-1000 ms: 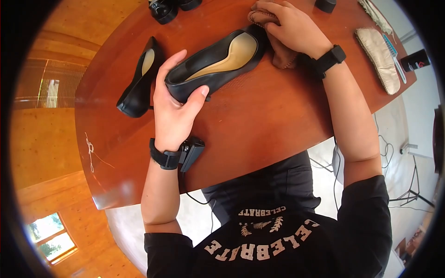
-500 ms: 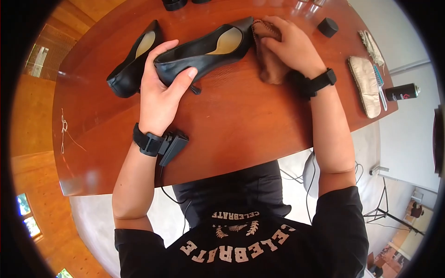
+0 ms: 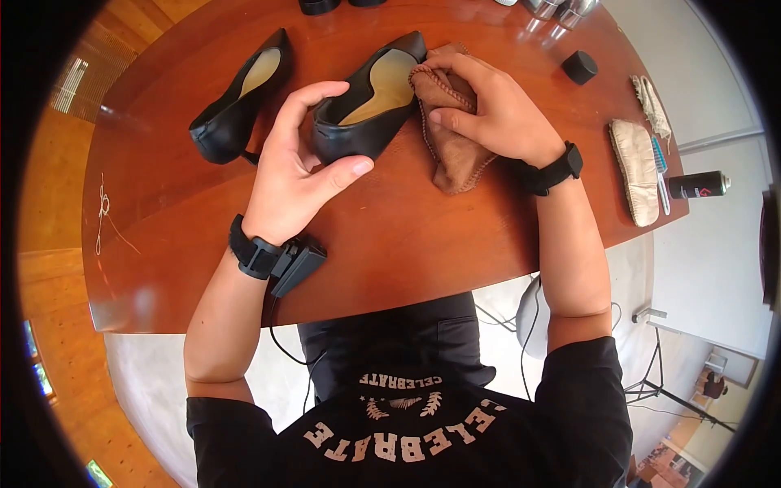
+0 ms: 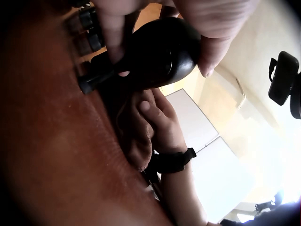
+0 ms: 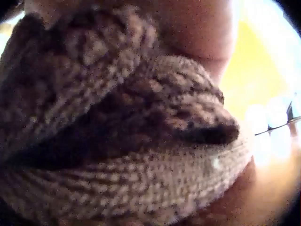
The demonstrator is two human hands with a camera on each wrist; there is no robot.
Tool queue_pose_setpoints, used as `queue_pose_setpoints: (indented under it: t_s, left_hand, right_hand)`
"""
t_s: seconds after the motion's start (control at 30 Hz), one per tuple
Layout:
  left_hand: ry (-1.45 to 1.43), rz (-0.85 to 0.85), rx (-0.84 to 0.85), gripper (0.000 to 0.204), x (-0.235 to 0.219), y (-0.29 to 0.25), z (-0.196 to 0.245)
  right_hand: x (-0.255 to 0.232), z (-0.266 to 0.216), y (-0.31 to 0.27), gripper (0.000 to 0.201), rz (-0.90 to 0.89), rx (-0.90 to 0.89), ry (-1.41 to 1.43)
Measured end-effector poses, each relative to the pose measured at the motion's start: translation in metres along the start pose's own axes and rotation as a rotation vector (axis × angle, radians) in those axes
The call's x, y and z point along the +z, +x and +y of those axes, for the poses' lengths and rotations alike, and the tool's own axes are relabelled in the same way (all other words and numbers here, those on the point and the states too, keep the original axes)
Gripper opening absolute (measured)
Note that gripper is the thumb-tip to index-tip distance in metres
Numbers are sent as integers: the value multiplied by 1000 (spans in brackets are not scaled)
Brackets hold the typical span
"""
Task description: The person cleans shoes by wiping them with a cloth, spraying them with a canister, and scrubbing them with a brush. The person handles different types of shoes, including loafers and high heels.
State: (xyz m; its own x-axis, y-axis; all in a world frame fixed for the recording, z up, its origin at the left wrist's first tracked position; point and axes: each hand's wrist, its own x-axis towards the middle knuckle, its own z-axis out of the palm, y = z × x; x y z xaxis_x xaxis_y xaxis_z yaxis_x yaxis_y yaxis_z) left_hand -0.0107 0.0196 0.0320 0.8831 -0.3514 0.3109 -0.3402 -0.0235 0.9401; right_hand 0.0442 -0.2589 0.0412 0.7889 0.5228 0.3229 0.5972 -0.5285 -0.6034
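A black heeled pump (image 3: 354, 140) with a beige insole is held at its heel end by my left hand (image 3: 285, 175), thumb on the near side and fingers on the far side. My right hand (image 3: 504, 118) grips a folded brown cloth (image 3: 455, 163) with a stitched edge, which meets the shoe's right side near the toe. Low over the table in the left wrist view is the pump's thin heel (image 4: 88, 85). Bunched, coarse-woven cloth (image 5: 141, 179) fills most of the right wrist view. The second black pump (image 3: 232, 118) stands to the left.
On the right of the wooden table (image 3: 390, 252) lie a beige pad (image 3: 634, 172), a blue-bristled brush (image 3: 661, 167), a black spray can (image 3: 701, 185) and a pale cloth (image 3: 649, 104). A black cap (image 3: 579, 67) and metallic containers (image 3: 573, 12) stand farther back. A thin string (image 3: 103, 211) lies left.
The held pump has turned, its heel end now facing more toward the person. My right hand has brought the cloth from beyond the toe back along the shoe's right side. The head view has shifted.
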Motion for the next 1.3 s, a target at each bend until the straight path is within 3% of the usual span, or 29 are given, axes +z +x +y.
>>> queue_pose_setpoints:
  t_s: [0.23,0.53,0.73,0.93,1.13,1.3]
  left_hand:
    - [-168,-52,-57,73,5,-1,-5]
    - [-82,-37,-20,74,3,0,-9]
    - [-109,-32,-57,75,4,0,-6]
    - [-128,-17,-58,76,6,-3,-10]
    - [-121,-17,32,69,5,-1,-15]
    - [-186,-29,-23,59,3,-3,-13]
  right_hand:
    - [-2,-3,-1,48,-12,56,-13]
    - [2,-5,-1,51,-13,-151,247]
    - [3,-14,-1,51,-15,-164,413]
    - [-1,-16,0,48,-71,66,211]
    - [3,-12,-1,47,-4,130,-19]
    - [1,-16,-4,45,-39,-35,268]
